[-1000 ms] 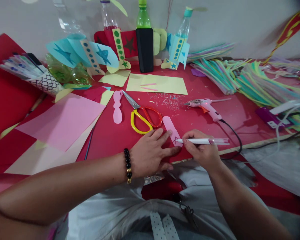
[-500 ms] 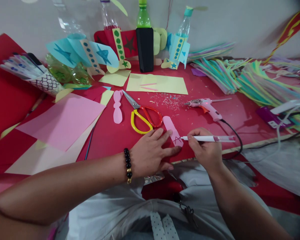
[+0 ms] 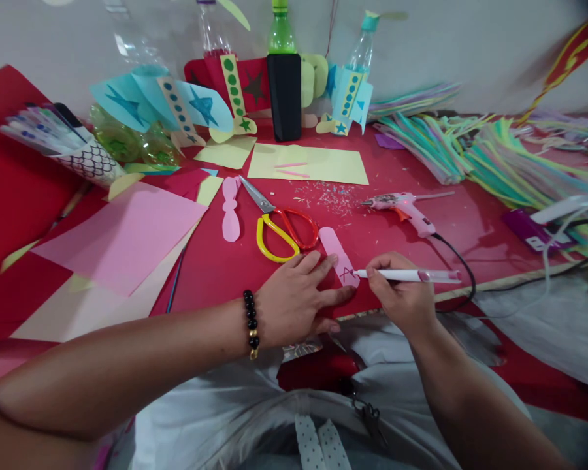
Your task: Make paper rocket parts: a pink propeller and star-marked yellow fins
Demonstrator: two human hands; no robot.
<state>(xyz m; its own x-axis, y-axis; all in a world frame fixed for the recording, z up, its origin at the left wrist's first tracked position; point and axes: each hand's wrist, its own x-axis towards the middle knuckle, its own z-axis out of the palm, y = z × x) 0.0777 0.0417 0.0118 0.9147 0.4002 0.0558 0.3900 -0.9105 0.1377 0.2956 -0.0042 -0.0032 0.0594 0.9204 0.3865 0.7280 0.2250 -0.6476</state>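
Observation:
A pink paper strip (image 3: 333, 245) with rounded ends lies near the front edge of the red table. My left hand (image 3: 294, 297) is flat with fingers spread, and its fingertips touch the strip's left side. Closed around a white marker pen (image 3: 402, 275), my right hand (image 3: 406, 297) has the tip against the strip's lower end. Dark red lines forming part of a star shape are drawn there. Just beyond my left hand lie scissors (image 3: 279, 225) with one red and one yellow handle, blades apart. A pink wavy paper cutout (image 3: 230, 212) is left of them.
A pink glue gun (image 3: 404, 207) with a cord lies at the right, near bundles of pastel strips (image 3: 431, 147). Decorated bottles (image 3: 281, 32) line the wall. Coloured paper sheets (image 3: 127, 235) and a cup of pens (image 3: 91, 160) occupy the left.
The marker tip has shifted slightly up and left on the pink strip, and the drawn lines look slightly extended. My left hand has stayed in place.

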